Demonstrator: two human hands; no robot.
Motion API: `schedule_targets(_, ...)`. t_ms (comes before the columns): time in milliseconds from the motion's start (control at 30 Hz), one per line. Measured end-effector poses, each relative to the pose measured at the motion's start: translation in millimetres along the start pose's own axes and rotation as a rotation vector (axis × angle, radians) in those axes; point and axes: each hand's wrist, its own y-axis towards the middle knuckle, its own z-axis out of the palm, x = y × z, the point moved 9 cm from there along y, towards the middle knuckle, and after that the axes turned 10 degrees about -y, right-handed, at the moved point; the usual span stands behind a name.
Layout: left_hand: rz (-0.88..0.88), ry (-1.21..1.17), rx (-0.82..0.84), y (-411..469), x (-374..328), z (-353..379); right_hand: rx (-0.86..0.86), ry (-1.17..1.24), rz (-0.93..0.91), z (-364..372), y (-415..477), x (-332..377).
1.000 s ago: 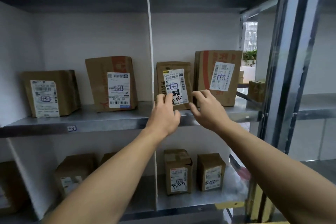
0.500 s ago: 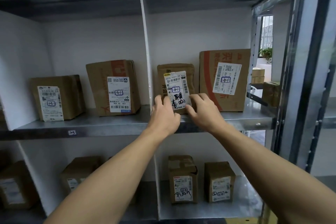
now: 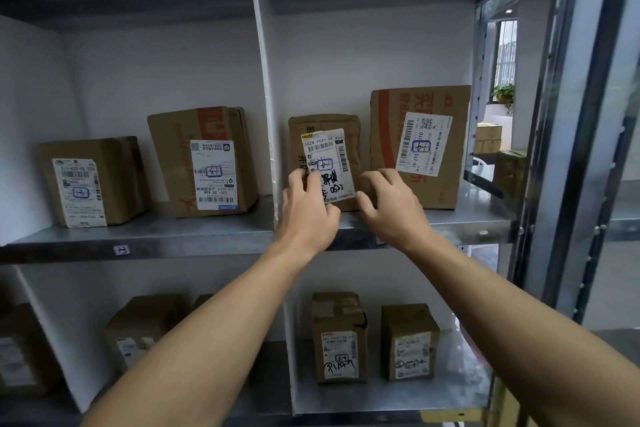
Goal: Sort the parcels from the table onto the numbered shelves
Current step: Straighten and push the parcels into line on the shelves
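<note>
A small brown parcel (image 3: pixel 325 130) with a white label marked 1-4 stands upright on the metal shelf (image 3: pixel 460 222), just right of the white divider (image 3: pixel 263 97). My left hand (image 3: pixel 306 215) holds its lower left corner, fingers on the left edge and thumb on the front. At the lower right corner, my right hand (image 3: pixel 391 208) has its fingers curled round the parcel's right side. A larger parcel (image 3: pixel 384 149), also marked 1-4, stands close to the right of it.
Two labelled parcels (image 3: pixel 173 163) (image 3: pixel 117 180) stand in the left bay, tagged 1-3 on the shelf edge (image 3: pixel 122 250). Several parcels sit on the shelf below (image 3: pixel 339 315) (image 3: pixel 410 322). A steel upright (image 3: pixel 568 114) bounds the rack at the right.
Both hands have slid down to the small parcel's bottom corners and stay on it. The parcel stands a little further in on the shelf.
</note>
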Motion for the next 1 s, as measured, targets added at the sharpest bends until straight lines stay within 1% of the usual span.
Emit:
schedule_targets(67,0.108,-0.013,0.018,0,-16,5,-0.054,-0.029,0.016,-14,-4,-12)
schedule_targets(133,0.200,-0.026,0.073,1,-32,15,-0.117,-0.053,0.050,-29,-9,-28)
schedule_targets(233,0.262,-0.070,0.154,3,-51,34,-0.209,-0.080,0.122,-50,-18,-57)
schedule_targets(333,0.248,-0.114,0.202,6,-62,53,-0.222,-0.124,0.210,-58,-25,-86)
schedule_targets(400,0.214,-0.131,0.232,8,-66,66,-0.191,-0.134,0.264,-56,-28,-102)
schedule_targets(533,0.110,-0.132,0.264,14,-61,82,-0.111,-0.115,0.305,-50,-28,-121)
schedule_targets(700,0.059,-0.115,0.283,20,-58,87,-0.066,-0.106,0.292,-44,-22,-129)
schedule_targets(867,0.086,-0.107,0.314,22,-61,92,-0.086,-0.060,0.263,-44,-18,-129)
schedule_targets(1000,0.101,-0.113,0.322,23,-65,95,-0.096,-0.025,0.281,-45,-17,-134)
